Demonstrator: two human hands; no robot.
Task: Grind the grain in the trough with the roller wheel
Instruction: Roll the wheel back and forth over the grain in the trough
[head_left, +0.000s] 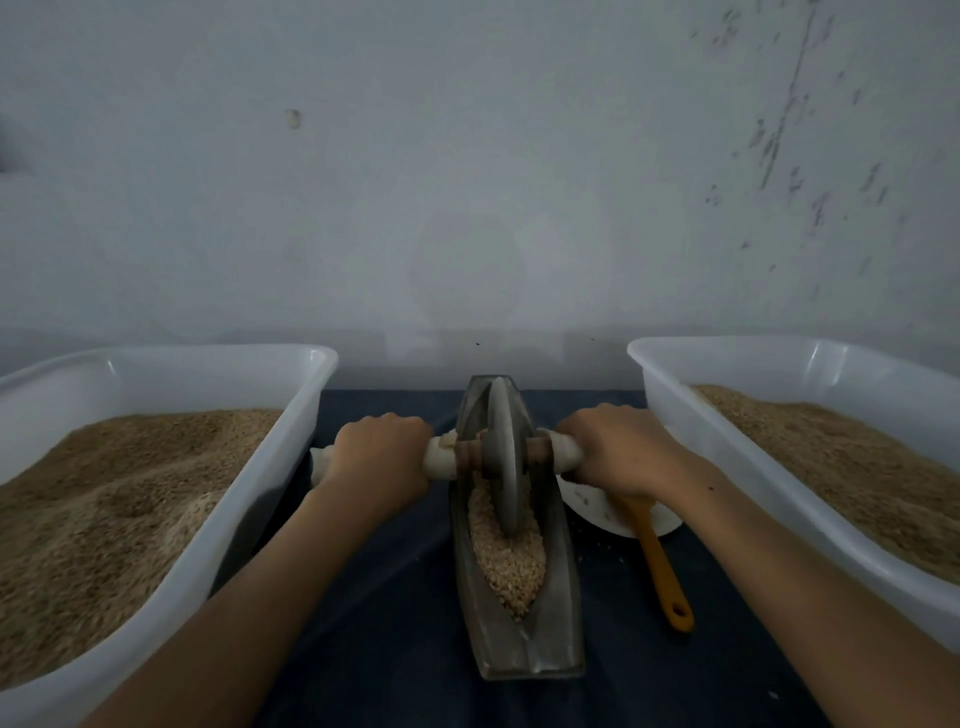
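A grey boat-shaped metal trough (563, 587) lies lengthwise in front of me on a dark cloth. Pale grain (511, 564) fills its groove. The grey roller wheel (505, 457) stands upright in the trough's far half, its rim in the grain. A wooden axle (467, 457) with cloth-wrapped ends runs through the wheel. My left hand (382, 457) grips the left end and my right hand (615, 449) grips the right end, knuckles up.
A white plastic tub (270, 483) of brown grain stands at the left and another tub (675, 447) at the right. A white dish (597, 506) and an orange-handled utensil (662, 566) lie right of the trough. A grey wall rises close behind.
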